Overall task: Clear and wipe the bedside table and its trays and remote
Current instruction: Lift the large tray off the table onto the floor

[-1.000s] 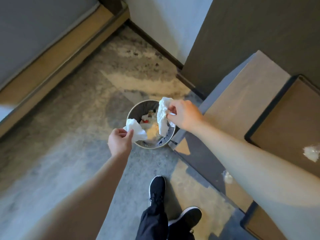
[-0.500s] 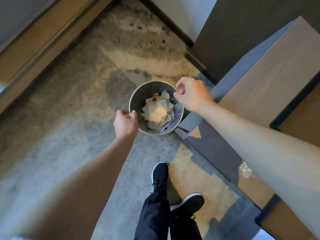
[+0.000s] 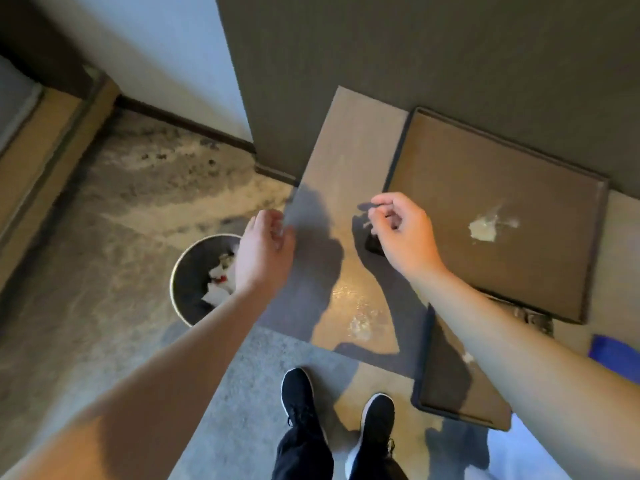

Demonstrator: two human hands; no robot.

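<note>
two empty hands over the desk: left hand loosely open, bin just beneath it for waste; right hand half-curled, holding nothing, beside the smeared large tray; small tray under its forearm, probably awaiting wiping.

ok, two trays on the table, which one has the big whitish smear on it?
The larger tray against the back wall, with the whitish smear mid-surface. The smaller tray at the front edge shows only a small white speck.

Both hands (left, right) empty, fingers loose.
</note>
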